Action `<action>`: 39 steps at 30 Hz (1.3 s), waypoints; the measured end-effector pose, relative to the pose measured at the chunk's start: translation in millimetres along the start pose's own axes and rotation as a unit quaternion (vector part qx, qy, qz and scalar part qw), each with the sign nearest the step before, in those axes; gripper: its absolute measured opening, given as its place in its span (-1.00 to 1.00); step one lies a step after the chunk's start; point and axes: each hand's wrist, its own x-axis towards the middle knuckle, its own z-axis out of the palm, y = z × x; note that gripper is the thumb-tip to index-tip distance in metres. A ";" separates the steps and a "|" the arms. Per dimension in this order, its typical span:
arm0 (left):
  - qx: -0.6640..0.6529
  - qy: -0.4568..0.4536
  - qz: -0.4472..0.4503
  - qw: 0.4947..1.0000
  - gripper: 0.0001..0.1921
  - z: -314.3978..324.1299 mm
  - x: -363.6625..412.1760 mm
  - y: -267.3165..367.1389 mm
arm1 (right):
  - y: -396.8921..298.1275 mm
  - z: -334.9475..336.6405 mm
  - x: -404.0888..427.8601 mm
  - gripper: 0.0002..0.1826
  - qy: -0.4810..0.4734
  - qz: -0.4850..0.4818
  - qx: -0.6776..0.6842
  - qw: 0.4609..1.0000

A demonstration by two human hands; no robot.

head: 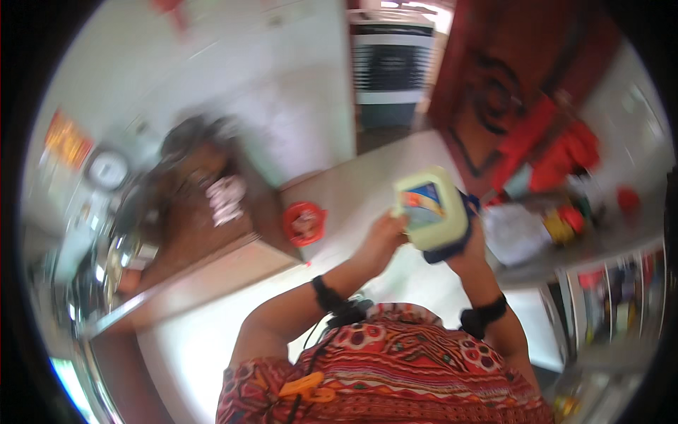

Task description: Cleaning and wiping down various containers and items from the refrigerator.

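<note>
A pale yellow plastic container [450, 212] with a blue and orange label is held out in front of me, tilted. My left hand [382, 238] grips its left edge with the fingertips. My right hand [470, 246] supports it from the right and below. Between that hand and the container shows a dark blue part [450, 252]; whether it is a cloth or part of the container I cannot tell. Blur hides the finer detail of both hands.
A red plastic basket [288, 228] with something pale inside stands left of my hands. Beyond it is a brown counter [196, 238] with a pinkish bundle [226, 200]. To the right, a white bag [514, 233] lies on another counter, near red cloth [567, 153]. An air cooler [393, 66] stands beyond the doorway.
</note>
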 end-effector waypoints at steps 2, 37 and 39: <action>0.004 0.003 -0.004 1.000 -0.55 -28.4 -22.2 6.7 | 27.7 17.4 -1.7 -0.45 -0.006 0.055 -0.040 0.998; 0.085 0.781 0.199 0.586 -0.39 -520.5 -312.8 169.8 | -4.8 -16.9 -77.5 -0.59 0.293 -0.034 -0.271 0.917; 0.055 0.804 0.184 0.562 -0.40 -526.9 -309.4 175.0 | -2.0 -15.5 -84.0 -0.59 0.294 -0.031 -0.281 0.913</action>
